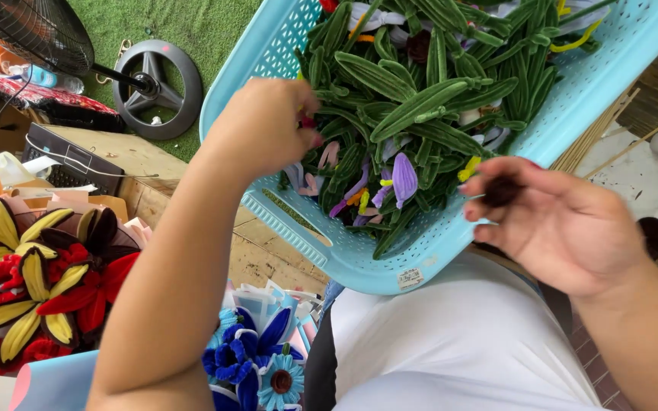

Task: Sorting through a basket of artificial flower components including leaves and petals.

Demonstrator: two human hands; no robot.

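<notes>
A: Any label?
B: 1 small white sticker (pixel 410 278) on the light blue basket (pixel 359 259) near rim.
A: And the hands?
B: Left hand (pixel 268 125) pinches something small inside the basket, among green fuzzy leaves (pixel 420 99). Right hand (pixel 554 221) grips a dark brown fuzzy ball (pixel 501 190) in its fingertips, just over the rim.

Head camera looks steeply down, close over the lap and basket (pixel 359 251)

basket (pixel 436 251) top beyond frame edge
</notes>
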